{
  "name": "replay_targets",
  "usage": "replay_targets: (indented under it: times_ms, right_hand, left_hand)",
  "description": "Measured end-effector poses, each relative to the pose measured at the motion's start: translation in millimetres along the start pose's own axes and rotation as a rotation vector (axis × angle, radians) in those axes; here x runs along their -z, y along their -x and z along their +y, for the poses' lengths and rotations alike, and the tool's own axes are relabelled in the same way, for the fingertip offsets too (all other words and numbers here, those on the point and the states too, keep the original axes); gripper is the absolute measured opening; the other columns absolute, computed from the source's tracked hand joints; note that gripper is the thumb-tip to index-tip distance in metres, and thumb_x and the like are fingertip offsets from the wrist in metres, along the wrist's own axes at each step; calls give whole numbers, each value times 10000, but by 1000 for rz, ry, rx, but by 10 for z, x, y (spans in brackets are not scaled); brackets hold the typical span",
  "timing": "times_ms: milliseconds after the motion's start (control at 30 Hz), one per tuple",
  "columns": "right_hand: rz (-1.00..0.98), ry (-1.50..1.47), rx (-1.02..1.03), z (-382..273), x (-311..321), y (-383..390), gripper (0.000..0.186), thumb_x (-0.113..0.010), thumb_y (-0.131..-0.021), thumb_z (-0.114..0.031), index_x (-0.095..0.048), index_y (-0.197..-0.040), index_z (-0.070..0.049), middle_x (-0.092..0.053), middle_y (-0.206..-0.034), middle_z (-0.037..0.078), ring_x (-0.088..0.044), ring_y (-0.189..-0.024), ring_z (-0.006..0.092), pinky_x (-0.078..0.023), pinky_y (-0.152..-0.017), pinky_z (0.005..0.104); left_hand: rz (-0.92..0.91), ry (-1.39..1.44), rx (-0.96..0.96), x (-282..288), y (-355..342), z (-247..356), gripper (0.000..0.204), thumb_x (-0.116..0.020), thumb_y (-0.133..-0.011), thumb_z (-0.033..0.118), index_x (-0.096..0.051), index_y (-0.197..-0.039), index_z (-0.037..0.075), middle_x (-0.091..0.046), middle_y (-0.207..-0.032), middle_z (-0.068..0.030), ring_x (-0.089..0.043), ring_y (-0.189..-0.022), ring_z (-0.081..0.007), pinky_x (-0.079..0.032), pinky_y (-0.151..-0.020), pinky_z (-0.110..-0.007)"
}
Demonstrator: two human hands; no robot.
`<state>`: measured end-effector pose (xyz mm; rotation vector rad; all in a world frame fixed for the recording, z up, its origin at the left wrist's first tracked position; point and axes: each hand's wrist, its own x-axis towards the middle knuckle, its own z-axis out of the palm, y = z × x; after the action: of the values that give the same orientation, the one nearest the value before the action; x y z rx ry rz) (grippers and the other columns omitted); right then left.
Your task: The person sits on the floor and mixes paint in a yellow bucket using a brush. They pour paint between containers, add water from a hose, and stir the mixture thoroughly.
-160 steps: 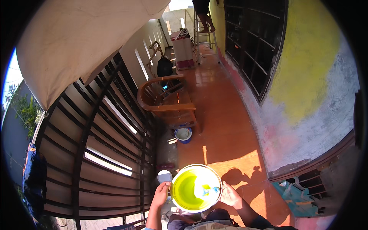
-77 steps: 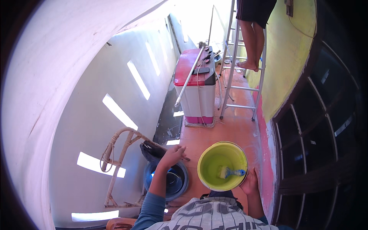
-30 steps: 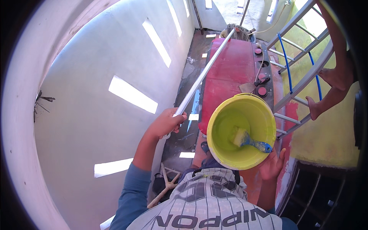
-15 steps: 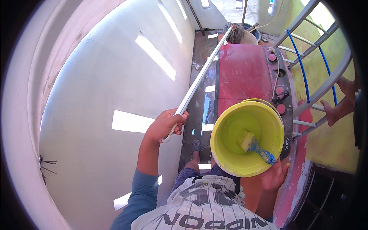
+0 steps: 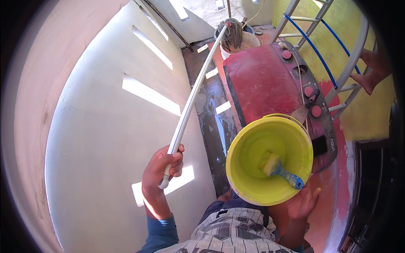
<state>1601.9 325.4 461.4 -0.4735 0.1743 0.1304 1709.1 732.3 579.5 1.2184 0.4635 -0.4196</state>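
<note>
My left hand is wrapped round the lower end of a long white mop handle. The handle slants away to a grey string mop head over a white bucket. In front of me is a yellow paint bucket, its inside coated yellow-green. A paintbrush with a blue handle leans inside it. My right hand supports the bucket low on its near right side, fingers stretched up along it. The palm's contact is partly hidden by the bucket.
A red washing machine with a dark control panel stands ahead, a black rectangular object on it. At right a metal ladder carries another person's bare foot. A pale wall rises on the left.
My view has turned, so the washing machine and ladder sit differently. My left hand has come lower and leftward with the mop handle. The bucket and my right hand stay together.
</note>
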Motion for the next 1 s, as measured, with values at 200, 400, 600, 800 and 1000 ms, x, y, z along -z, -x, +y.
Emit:
replay_targets:
  times_ms: [200,400,600,800,1000]
  right_hand:
    - [11,40,48,108,-81,-130,956,-598,-944,-641,-276,-1546,28,-418,-1562,197,-443,-1419,344,-372,-1170,515]
    - [47,83,122,69,-215,-651,1015,-625,-912,-673,-283,-1529,57,-419,-1547,227,-441,-1420,351,-364,-1175,515]
    - [40,89,171,-98,-317,-1193,1066,-675,-876,-678,-287,-1513,84,-433,-1532,237,-449,-1414,347,-370,-1175,507]
    - [50,69,205,-225,-390,-1519,1106,-708,-860,-662,-227,-1562,44,-374,-1583,219,-398,-1454,357,-337,-1190,538]
    - [137,68,262,-246,-521,-1782,1149,-709,-850,-673,-204,-1554,82,-363,-1582,244,-406,-1447,361,-346,-1195,506]
  left_hand:
    - [-76,34,-52,138,-177,415,295,-573,-918,116,-510,-1167,-28,-430,-695,30,-393,-504,-33,-351,-469,-214]
    - [-196,117,-160,89,-677,1120,316,-536,-984,136,-429,-1214,-52,-433,-693,12,-419,-478,-38,-414,-428,-214]
    - [-233,183,-165,-363,-1573,1693,282,-510,-1008,139,-429,-1213,-37,-434,-723,5,-440,-508,-51,-442,-452,-216]
    - [-271,303,-117,-672,-2148,1910,255,-444,-1038,100,-403,-1240,-51,-461,-756,-27,-486,-558,-95,-476,-507,-261]
    - [-176,268,-92,-581,-2581,2154,242,-496,-1021,118,-446,-1207,-29,-462,-748,-4,-448,-528,-66,-446,-479,-226]
